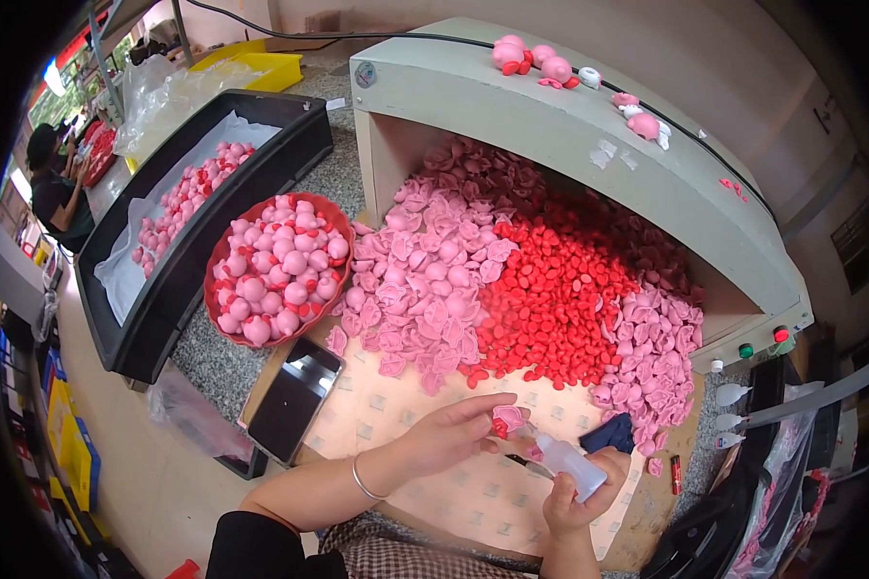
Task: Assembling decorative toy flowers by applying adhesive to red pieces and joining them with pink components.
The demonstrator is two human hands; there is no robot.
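My left hand (pixel 451 431) pinches a small pink toy piece with a red part (pixel 505 421) just above the tan mat (pixel 386 415). My right hand (pixel 579 494) grips a small white squeeze bottle (pixel 567 460), its nozzle pointing up-left toward that piece. Beyond the hands lie heaps of loose parts: pink shells (pixel 425 280) at the left, small red pieces (pixel 550 299) in the middle, more pink shells (pixel 652 357) at the right.
A red bowl (pixel 219 318) of assembled pink figures stands left of the heaps, beside a long black tray (pixel 154 309) with more. A dark phone (pixel 294 398) lies on the mat's left edge. A grey hood (pixel 589 135) arches over the heaps. Another person (pixel 53 188) sits far left.
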